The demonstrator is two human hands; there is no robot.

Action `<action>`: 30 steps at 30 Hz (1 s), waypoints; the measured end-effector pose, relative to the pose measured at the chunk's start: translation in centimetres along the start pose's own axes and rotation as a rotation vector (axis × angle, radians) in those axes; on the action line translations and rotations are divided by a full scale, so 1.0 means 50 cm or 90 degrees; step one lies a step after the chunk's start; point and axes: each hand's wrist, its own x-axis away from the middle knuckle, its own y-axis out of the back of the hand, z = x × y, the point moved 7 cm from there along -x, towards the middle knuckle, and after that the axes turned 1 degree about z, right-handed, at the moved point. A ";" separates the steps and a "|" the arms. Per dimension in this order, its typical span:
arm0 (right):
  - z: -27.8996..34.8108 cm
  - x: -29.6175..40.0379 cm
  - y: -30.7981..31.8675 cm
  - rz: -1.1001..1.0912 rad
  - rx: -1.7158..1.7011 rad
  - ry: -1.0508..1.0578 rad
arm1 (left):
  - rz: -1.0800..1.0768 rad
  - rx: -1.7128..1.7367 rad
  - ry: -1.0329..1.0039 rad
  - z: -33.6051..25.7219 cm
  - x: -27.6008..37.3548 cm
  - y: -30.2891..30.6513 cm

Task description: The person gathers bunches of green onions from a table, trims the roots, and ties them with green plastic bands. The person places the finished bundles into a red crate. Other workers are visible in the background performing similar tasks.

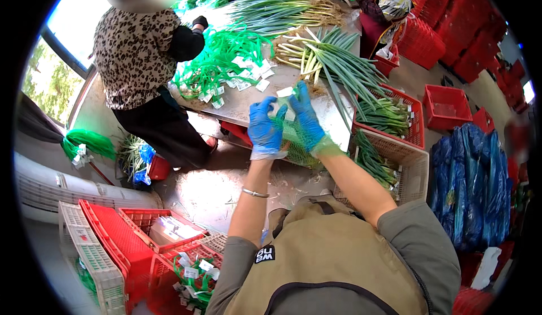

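Note:
Both my hands wear blue gloves and are raised at the near edge of the metal table [237, 108]. A green mesh bag [298, 145] hangs between them, and some of its netting lies over my right wrist. My left hand [266, 125] has its fingers curled and its thumb at the netting. My right hand [308, 118] grips the bag's other side, its fingers pointing up. A white tag [286, 92] shows just beyond my fingertips. Past my hands, a loose pile of green onions [334, 61] lies on the table, some leaves hanging over its right edge.
Tagged green mesh bags [224, 56] heap at the table's left. A co-worker [135, 56] stands there; another person [385, 10] is at the far right. Onions fill a red crate [417, 116] and a beige crate [415, 167] on my right. More crates [135, 247] stand at lower left.

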 end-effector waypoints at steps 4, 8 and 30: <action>0.017 0.039 -0.071 0.049 -0.176 0.041 | 0.089 0.637 0.292 0.073 0.026 -0.057; 0.054 0.055 -0.064 0.075 -0.115 0.025 | 0.152 0.420 0.091 0.047 0.004 0.005; 0.099 -0.288 0.061 0.181 0.200 -0.043 | 0.104 0.690 0.193 0.097 -0.235 -0.105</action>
